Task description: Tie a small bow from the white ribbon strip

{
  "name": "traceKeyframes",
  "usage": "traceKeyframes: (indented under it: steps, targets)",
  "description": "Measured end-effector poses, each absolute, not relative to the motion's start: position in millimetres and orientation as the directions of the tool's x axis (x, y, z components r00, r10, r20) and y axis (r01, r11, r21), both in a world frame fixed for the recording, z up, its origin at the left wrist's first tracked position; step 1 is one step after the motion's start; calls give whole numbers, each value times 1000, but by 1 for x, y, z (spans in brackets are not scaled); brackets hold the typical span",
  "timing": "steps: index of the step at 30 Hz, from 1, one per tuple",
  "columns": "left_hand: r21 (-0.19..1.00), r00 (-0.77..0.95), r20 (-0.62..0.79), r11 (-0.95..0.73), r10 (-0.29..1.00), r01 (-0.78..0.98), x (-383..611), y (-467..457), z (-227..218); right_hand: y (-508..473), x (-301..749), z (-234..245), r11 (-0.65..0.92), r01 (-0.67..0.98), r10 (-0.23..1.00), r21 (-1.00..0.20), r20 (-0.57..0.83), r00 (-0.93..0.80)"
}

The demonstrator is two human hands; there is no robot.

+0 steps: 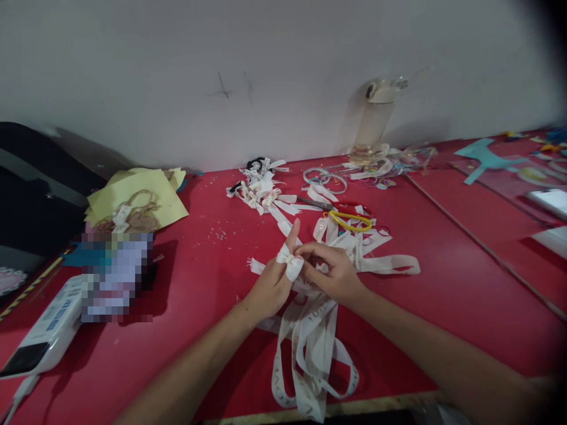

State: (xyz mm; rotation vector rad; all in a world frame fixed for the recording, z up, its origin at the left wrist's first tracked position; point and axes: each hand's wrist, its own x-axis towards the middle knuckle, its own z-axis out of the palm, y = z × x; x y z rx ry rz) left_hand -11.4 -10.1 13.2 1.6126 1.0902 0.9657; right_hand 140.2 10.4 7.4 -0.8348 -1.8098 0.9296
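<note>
Over the red table, my left hand (271, 289) is closed around a small white ribbon bow (290, 261), its index finger pointing up. My right hand (334, 271) meets it from the right, thumb and fingers pinched at the bow's edge. Whether a thread or ribbon end lies in that pinch is too small to tell. Below both hands hangs a loose heap of white printed ribbon (316, 342), reaching the table's front edge. Just behind the hands lie scissors (349, 221) with a yellow and red handle, among ribbon strips.
A pile of finished-looking white bows (261, 189) lies near the wall. A clear bottle (372, 127) stands behind, beside a plastic bag (411, 160). At left are yellow papers (168, 198) and a white device (53, 324). A phone (551, 202) lies far right.
</note>
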Motion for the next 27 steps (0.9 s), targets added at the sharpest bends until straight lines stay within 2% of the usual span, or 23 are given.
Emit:
traceKeyframes:
  steps: [6,12,19,24,27]
  targets:
    - [938,391,156,-260,907,229,-15,-9,14,9,140,6,367,-3,823,-930,326,-466]
    - [915,378,179,-296,908,276,-16,-8,8,11,141,3,410,61,838,-910,350,-419]
    - [901,477,145,-314,867,298,-23,-5,17,10,141,2,350,45,867,-936,305,-395]
    - [905,404,126,-272,906,328,-19,-7,21,9,139,2,345,48,888,-937,309,-341]
    - [931,361,113,-225,926,286,-13,-10,19,9,137,3,370,64,887,-927,332,-321]
